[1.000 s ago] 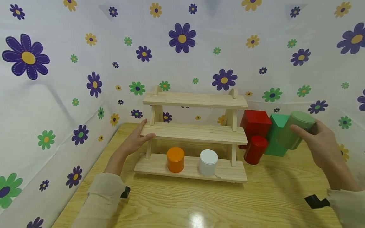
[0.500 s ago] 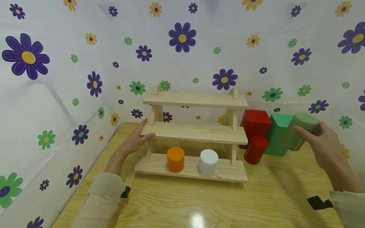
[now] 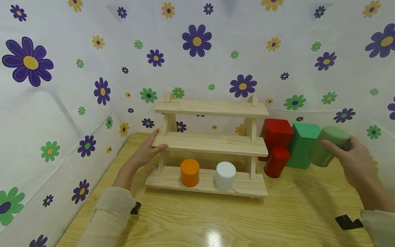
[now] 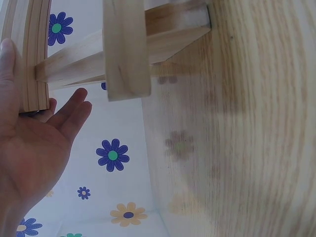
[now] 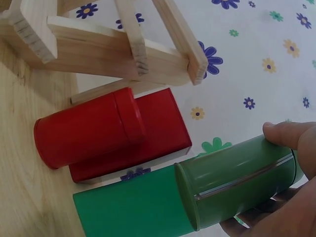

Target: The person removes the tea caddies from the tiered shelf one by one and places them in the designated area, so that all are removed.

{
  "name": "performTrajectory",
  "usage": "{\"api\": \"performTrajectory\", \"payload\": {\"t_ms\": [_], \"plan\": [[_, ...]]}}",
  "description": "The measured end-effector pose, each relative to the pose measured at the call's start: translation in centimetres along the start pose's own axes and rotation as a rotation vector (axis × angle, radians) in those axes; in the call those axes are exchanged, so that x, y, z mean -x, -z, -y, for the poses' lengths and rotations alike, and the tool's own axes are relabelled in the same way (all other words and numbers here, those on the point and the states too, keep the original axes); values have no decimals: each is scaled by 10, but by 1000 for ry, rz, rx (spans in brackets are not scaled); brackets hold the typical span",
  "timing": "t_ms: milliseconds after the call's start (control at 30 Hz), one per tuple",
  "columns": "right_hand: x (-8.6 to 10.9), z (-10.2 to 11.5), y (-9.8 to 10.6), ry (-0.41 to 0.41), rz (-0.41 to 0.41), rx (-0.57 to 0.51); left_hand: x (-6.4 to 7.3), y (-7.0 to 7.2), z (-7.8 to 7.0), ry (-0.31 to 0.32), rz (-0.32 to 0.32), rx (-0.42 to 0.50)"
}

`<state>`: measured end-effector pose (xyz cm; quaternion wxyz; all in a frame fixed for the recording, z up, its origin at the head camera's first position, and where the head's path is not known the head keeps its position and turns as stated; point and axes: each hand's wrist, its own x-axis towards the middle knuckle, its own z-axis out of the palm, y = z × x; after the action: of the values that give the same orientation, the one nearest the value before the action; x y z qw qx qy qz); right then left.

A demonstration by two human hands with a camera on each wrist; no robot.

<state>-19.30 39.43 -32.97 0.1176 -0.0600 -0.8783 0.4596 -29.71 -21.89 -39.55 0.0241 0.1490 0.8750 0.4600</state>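
Note:
My right hand (image 3: 355, 157) grips a green tin (image 3: 328, 145) near its lid, thumb on one side and fingers around the other. The tin is tilted and raised over the table; its seam shows in the right wrist view. On the left, my left hand (image 3: 145, 151) holds the end of the middle board of a three-tier wooden shelf (image 3: 210, 143), thumb in front and fingers behind. On its bottom board stand an orange tin (image 3: 190, 173) and a white tin (image 3: 225, 176).
Right of the shelf stand a red box (image 3: 276, 132), a red tin (image 3: 277, 162) in front of it, and a green box (image 3: 303, 145). Flower-printed cloth (image 3: 123, 31) hangs behind and at the sides of the wooden table (image 3: 185, 219).
My right hand has moved a little right and down with the green tin, away from the green box. The left hand and the shelf have stayed put.

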Motion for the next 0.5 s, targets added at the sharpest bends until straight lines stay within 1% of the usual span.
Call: {"api": "performTrajectory", "payload": {"t_ms": [200, 267, 367, 500], "plan": [[-4, -14, -6, -23, 35, -57, 1, 0, 1, 0, 5, 27], [-5, -18, -7, -33, 49, -33, 1, 0, 2, -1, 6, 21], [-5, -24, -10, -40, 96, -20, 0, 0, 2, 4, 6, 7], [-6, -36, -17, -21, 151, -11, -1, 0, 2, 7, 3, 3]]}}
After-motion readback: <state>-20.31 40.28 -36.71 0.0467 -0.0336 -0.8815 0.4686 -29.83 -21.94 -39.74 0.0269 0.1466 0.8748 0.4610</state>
